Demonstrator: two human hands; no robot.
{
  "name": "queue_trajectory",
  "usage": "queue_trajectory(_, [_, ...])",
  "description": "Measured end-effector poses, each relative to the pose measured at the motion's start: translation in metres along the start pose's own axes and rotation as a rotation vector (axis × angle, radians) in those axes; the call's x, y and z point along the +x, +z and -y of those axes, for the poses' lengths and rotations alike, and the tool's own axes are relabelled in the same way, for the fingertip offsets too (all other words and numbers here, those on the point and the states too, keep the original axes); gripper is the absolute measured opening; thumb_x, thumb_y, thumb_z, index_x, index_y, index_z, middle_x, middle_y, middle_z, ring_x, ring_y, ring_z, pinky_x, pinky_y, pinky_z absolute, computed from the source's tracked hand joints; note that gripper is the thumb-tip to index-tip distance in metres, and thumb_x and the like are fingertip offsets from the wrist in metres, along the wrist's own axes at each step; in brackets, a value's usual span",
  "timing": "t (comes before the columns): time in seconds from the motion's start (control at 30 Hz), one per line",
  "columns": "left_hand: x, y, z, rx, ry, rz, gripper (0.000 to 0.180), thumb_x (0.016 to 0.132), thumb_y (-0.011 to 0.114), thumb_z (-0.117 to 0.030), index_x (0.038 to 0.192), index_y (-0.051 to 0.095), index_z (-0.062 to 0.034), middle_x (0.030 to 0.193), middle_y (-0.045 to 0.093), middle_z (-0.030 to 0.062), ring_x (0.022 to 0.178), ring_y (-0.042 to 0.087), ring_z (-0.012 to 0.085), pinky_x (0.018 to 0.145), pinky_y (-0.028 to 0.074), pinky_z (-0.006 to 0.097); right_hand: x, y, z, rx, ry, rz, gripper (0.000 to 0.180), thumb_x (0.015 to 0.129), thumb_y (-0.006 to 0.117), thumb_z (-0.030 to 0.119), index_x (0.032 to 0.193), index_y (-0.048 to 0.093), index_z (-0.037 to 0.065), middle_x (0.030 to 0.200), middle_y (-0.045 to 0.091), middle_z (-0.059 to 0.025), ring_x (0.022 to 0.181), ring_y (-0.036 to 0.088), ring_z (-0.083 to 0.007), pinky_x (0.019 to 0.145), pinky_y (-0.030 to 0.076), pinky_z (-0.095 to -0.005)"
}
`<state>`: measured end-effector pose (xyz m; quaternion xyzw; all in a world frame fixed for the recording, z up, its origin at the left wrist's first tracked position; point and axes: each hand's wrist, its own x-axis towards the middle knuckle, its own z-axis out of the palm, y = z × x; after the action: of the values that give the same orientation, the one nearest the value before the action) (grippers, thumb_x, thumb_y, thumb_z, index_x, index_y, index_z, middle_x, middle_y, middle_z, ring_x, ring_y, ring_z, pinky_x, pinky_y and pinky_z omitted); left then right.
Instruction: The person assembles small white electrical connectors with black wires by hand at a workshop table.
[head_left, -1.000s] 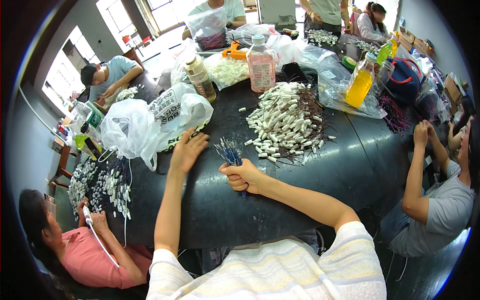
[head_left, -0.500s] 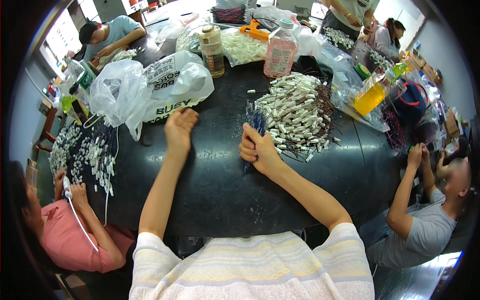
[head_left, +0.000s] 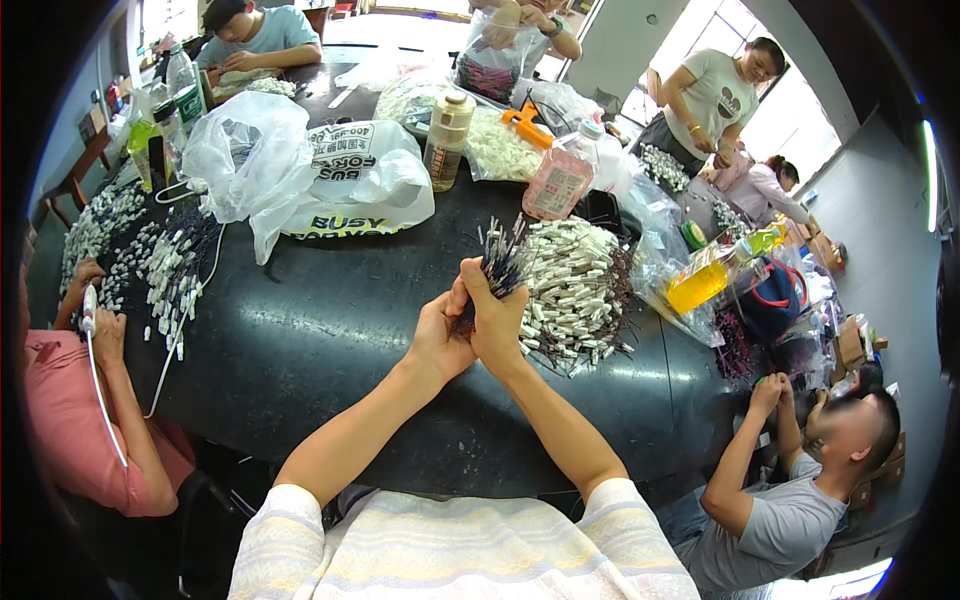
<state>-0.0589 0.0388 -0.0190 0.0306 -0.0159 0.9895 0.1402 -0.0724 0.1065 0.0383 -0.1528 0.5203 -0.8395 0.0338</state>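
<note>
A bundle of thin dark-blue wires (head_left: 503, 258) stands roughly upright between my two hands, its loose ends fanning out above the fingers. My right hand (head_left: 494, 322) is wrapped round the bundle, thumb pointing up. Pressed against it from the left is my left hand (head_left: 444, 330), its fingers curled round the lower part of the same wires. The palms hide the bundle's lower end. Just right of my hands lies a large heap of small white connectors with dark wires (head_left: 580, 290), spread on the black table (head_left: 330, 330).
A white plastic bag (head_left: 370, 185), a tea bottle (head_left: 449, 140) and a pink-labelled bottle (head_left: 562, 180) stand beyond my hands. An orange glue gun (head_left: 527, 126) lies behind. Yellow liquid fills a bottle (head_left: 697, 287) at right. Co-workers sit at both sides; another connector pile (head_left: 170, 265) is left.
My left hand has moved right from near the plastic bag and closed on the wires beside my right hand. The whole view has shifted, showing more of the people behind.
</note>
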Motion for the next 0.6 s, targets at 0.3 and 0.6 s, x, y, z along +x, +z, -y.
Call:
queue_trajectory(0.3, [-0.008,0.028,0.004,0.089,0.125,-0.202,0.027,0.092,0.039,-0.022,0.106,0.054,-0.0048,0.105,0.058,0.0076,0.101,0.055,0.0193,0.091,0.043,0.036,-0.001,0.0,0.001,-0.155,-0.084,0.106,0.006,0.076,0.063,0.001,0.077,0.058,0.0,0.074,0.062,-0.0074,0.069,0.058,-0.0117,0.065,0.046,-0.0235])
queue_trajectory(0.6, [-0.003,0.003,-0.001,0.059,0.168,-0.23,0.029,0.09,0.036,-0.021,0.106,0.054,-0.0045,0.108,0.056,0.0089,0.101,0.055,0.0214,0.09,0.043,0.038,-0.008,0.007,0.004,-0.17,-0.044,0.111,0.029,0.073,0.065,-0.004,0.1,0.055,0.0,0.076,0.061,-0.0027,0.067,0.057,-0.0072,0.064,0.045,-0.0205])
